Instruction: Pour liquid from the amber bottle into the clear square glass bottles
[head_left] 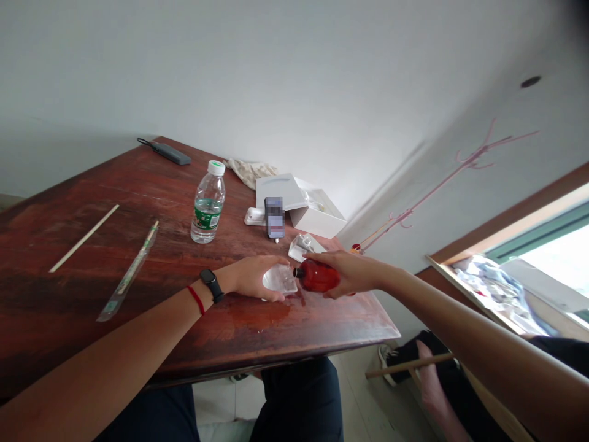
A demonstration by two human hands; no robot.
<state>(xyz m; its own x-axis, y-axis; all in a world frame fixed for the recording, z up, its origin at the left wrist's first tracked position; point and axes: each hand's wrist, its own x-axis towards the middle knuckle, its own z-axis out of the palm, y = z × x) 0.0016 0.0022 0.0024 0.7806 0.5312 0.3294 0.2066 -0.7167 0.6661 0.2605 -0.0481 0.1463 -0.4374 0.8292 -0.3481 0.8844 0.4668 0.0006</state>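
Observation:
My left hand (251, 277) is wrapped round a small clear container (280, 280) near the table's front edge. In my right hand (347, 271) is a red bottle (319, 275), tipped on its side. Its dark neck points left, right at the container's rim; whether they touch I cannot tell. A wet patch spreads over the wood below the container. Just behind my hands lies a crumpled clear plastic wrapper on a white piece (301, 244).
On the wooden table (151, 184) stand a water bottle (208, 205), a phone (275, 218) and a white box (317, 212). A bare chopstick (85, 238), a wrapped pair (131, 267) and a grey power bank (169, 153) lie left. Another person's foot (430, 374) shows lower right.

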